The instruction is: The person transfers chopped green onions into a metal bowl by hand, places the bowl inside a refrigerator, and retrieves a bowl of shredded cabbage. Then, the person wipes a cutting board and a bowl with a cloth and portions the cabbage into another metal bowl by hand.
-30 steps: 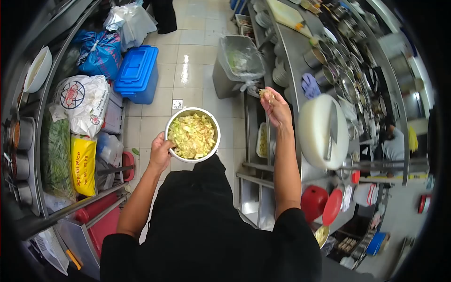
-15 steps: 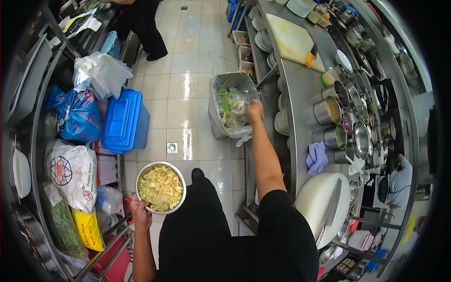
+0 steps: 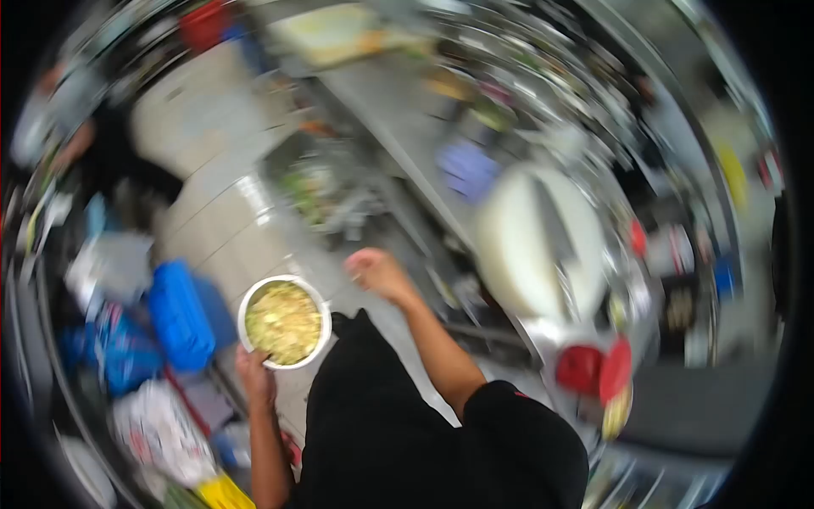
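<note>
My left hand [image 3: 256,377] grips the rim of a round metal bowl [image 3: 326,321] from its lower left, the thumb over the edge. Chopped pale green and yellowish vegetable, looking like cabbage [image 3: 284,321], fills the bowl. My right hand [image 3: 377,273] is in the air to the right of the bowl, apart from the lined waste bin [image 3: 343,216]. Its fingers look bent, but motion blur hides whether they hold anything. Green scraps and clear plastic show inside the bin.
On the steel counter [image 3: 373,102] to the right are a round white cutting board [image 3: 509,246], a knife [image 3: 553,222] and a purple cloth [image 3: 466,170]. A blue lidded box [image 3: 182,314] and bags stand left. Another person [image 3: 102,127] is at the far left.
My right hand has let go of the bin's edge and come back toward me. The view has swung to the right. The bowl is still in my left hand.
</note>
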The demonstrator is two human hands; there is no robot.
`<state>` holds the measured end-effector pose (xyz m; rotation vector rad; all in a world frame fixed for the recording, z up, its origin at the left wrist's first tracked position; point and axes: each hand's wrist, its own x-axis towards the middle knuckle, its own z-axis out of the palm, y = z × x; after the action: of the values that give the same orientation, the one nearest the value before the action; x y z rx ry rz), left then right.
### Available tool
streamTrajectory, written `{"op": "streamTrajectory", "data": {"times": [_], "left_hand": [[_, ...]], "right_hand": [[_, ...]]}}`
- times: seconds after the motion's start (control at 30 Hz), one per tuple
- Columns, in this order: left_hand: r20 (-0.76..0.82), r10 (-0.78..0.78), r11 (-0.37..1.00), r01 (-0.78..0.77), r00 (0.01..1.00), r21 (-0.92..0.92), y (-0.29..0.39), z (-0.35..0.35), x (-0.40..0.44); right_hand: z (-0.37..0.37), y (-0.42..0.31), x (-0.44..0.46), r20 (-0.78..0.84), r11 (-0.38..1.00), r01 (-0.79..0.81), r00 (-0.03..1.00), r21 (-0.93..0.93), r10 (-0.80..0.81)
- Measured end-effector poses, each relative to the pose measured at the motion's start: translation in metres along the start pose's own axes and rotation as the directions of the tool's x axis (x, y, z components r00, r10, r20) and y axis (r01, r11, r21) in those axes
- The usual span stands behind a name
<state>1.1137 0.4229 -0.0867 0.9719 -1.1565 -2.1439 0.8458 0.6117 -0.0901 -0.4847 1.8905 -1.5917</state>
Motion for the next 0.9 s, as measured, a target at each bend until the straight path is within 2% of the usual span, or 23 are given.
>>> {"op": "streamTrajectory", "data": {"times": [0.03, 0.07, 0.1, 0.13, 0.17, 0.2, 0.23, 0.3, 0.33, 0.4, 0.43, 0.5, 0.57, 0.6, 0.63, 0.67, 0.7, 0.73, 0.77, 0.8, 0.83, 0.9], "left_hand": [[0.095, -0.007, 1.000, 0.008, 0.995, -0.011, -0.012, 0.005, -0.012], [0.178, 0.015, 0.992, -0.037, 0.984, 0.123, -0.035, -0.005, -0.017], [0.221, -0.046, 0.992, 0.018, 0.974, 0.128, -0.046, -0.005, -0.025], [0.276, -0.127, 0.988, 0.096, 0.953, 0.123, -0.050, 0.008, -0.047], [0.371, -0.149, 0.985, 0.105, 0.917, 0.138, -0.065, 0.009, -0.060], [0.352, -0.174, 0.981, 0.132, 0.920, 0.140, -0.073, 0.026, -0.089], [0.390, -0.209, 0.975, 0.163, 0.897, 0.150, -0.061, 0.043, -0.082], [0.466, -0.362, 0.923, 0.240, 0.807, 0.301, -0.104, 0.026, -0.103], [0.455, -0.373, 0.918, 0.247, 0.809, 0.311, -0.110, 0.040, -0.130], [0.497, -0.427, 0.897, 0.285, 0.756, 0.337, -0.120, 0.065, -0.176], [0.511, -0.478, 0.872, 0.316, 0.714, 0.374, -0.122, 0.072, -0.189], [0.532, -0.499, 0.859, 0.311, 0.684, 0.406, -0.125, 0.085, -0.216], [0.584, -0.526, 0.847, 0.318, 0.618, 0.426, -0.130, 0.102, -0.252], [0.633, -0.528, 0.848, 0.315, 0.566, 0.426, -0.136, 0.101, -0.257], [0.629, -0.516, 0.855, 0.308, 0.582, 0.417, -0.141, 0.104, -0.269], [0.638, -0.501, 0.864, 0.291, 0.585, 0.411, -0.147, 0.112, -0.282], [0.637, -0.495, 0.866, 0.280, 0.591, 0.413, -0.147, 0.116, -0.298], [0.659, -0.497, 0.867, 0.291, 0.565, 0.405, -0.150, 0.121, -0.307], [0.648, -0.485, 0.873, 0.282, 0.587, 0.398, -0.154, 0.127, -0.319], [0.648, -0.466, 0.884, 0.289, 0.602, 0.367, -0.161, 0.134, -0.333], [0.648, -0.448, 0.894, 0.295, 0.616, 0.337, -0.167, 0.142, -0.348], [0.617, -0.412, 0.911, 0.276, 0.671, 0.308, -0.179, 0.155, -0.375]], "right_hand": [[-0.012, -0.001, -0.053, 0.083, 0.988, 0.103, 0.992, -0.119, -0.093], [-0.024, -0.016, -0.107, 0.150, 0.975, 0.056, 0.988, -0.214, -0.024], [-0.036, -0.030, -0.161, 0.215, 0.985, 0.110, 0.974, -0.136, -0.079], [-0.050, -0.036, -0.212, 0.262, 0.987, 0.044, 0.965, -0.154, -0.002], [-0.061, -0.041, -0.266, 0.241, 0.981, 0.080, 0.970, -0.180, -0.035], [-0.073, -0.032, -0.317, 0.162, 0.964, 0.116, 0.984, -0.240, -0.078], [-0.089, -0.065, -0.339, 0.128, 0.941, 0.143, 0.986, -0.305, -0.108], [-0.121, -0.055, -0.449, -0.133, 0.892, 0.123, 0.971, -0.435, -0.199], [-0.130, -0.057, -0.494, -0.294, 0.896, 0.007, 0.943, -0.444, -0.153], [-0.156, -0.064, -0.575, -0.591, 0.886, -0.258, 0.806, -0.385, -0.022], [-0.174, -0.057, -0.607, -0.677, 0.724, -0.358, 0.707, -0.590, -0.203], [-0.213, -0.070, -0.662, -0.882, 0.764, -0.554, 0.470, -0.329, -0.039], [-0.258, -0.050, -0.706, -0.935, 0.686, -0.660, 0.346, -0.306, -0.084], [-0.274, -0.050, -0.717, -0.919, 0.636, -0.689, 0.386, -0.347, -0.084], [-0.291, -0.048, -0.724, -0.900, 0.583, -0.711, 0.427, -0.392, -0.084], [-0.309, -0.045, -0.727, -0.813, 0.566, -0.636, 0.572, -0.525, -0.112], [-0.320, -0.040, -0.729, -0.798, 0.571, -0.620, 0.593, -0.538, -0.109], [-0.333, -0.031, -0.725, -0.761, 0.493, -0.630, 0.639, -0.600, -0.110], [-0.345, -0.024, -0.719, -0.723, 0.412, -0.631, 0.682, -0.657, -0.108], [-0.360, -0.020, -0.711, -0.702, 0.312, -0.681, 0.710, -0.663, 0.059], [-0.366, -0.019, -0.706, -0.682, 0.321, -0.661, 0.729, -0.679, 0.057], [-0.368, -0.014, -0.699, -0.652, 0.174, -0.692, 0.720, -0.701, 0.236]]}}
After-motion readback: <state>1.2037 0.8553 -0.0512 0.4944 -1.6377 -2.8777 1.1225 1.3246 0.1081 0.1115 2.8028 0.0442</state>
